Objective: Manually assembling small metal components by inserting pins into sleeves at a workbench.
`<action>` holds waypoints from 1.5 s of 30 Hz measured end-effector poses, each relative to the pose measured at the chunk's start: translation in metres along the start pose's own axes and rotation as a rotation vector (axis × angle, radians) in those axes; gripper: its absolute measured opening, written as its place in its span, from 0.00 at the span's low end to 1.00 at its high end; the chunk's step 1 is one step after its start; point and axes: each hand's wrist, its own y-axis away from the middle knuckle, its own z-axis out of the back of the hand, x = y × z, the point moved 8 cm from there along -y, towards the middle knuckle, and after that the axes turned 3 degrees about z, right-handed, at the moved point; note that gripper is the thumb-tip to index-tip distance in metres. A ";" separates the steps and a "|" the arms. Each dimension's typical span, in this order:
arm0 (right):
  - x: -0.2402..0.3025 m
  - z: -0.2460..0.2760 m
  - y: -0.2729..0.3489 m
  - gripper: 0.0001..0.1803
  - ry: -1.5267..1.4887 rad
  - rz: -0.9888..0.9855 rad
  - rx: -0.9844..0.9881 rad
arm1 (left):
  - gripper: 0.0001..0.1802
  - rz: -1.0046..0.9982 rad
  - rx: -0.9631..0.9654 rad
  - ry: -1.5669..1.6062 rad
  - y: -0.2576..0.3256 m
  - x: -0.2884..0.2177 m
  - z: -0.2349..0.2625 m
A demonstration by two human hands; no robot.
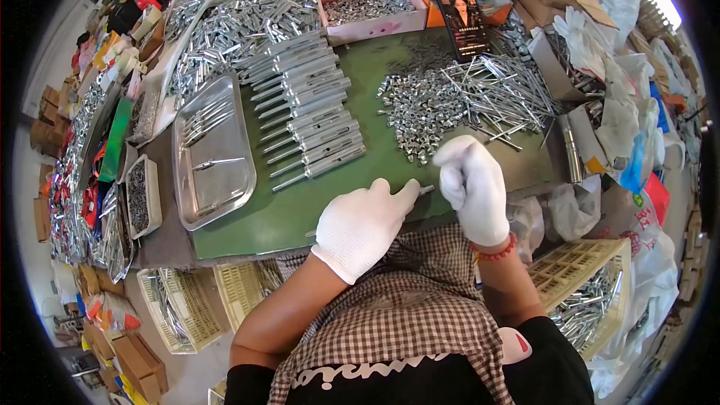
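Observation:
My left hand (364, 226), in a white knit glove, is closed over a thin metal rod near the front edge of the green table (225, 244). The rod's tip (427, 190) pokes out beyond the fingertips, and most of its length is covered. Just right of that tip is my right hand (480, 193), also gloved, its fingers curled together; whatever they hold is hidden. Beyond the hands lie a heap of small metal nut-like pieces (424, 109) and a heap of thin metal rods (506, 94). Sleeved metal bolts (319, 124) lie stacked in rows farther left.
A metal tray (180, 172) holding several slim parts stands at left. At the back are a large pile of metal sleeves (255, 15), a pink box (375, 28) of small parts and a propped phone (460, 19). Yellow crates (180, 307) sit below the table. A metal cylinder (572, 150) lies right.

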 end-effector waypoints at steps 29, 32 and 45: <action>-0.025 -0.008 -0.007 0.13 -0.469 0.183 -0.058 | 0.09 0.614 -0.067 0.017 0.222 0.119 0.020; -0.034 0.005 -0.010 0.11 -0.364 0.188 -0.124 | 0.09 0.797 -0.094 -0.059 0.256 0.127 0.015; -0.019 0.003 -0.006 0.13 -0.323 0.296 -0.031 | 0.10 0.802 -0.290 0.004 0.245 0.143 0.003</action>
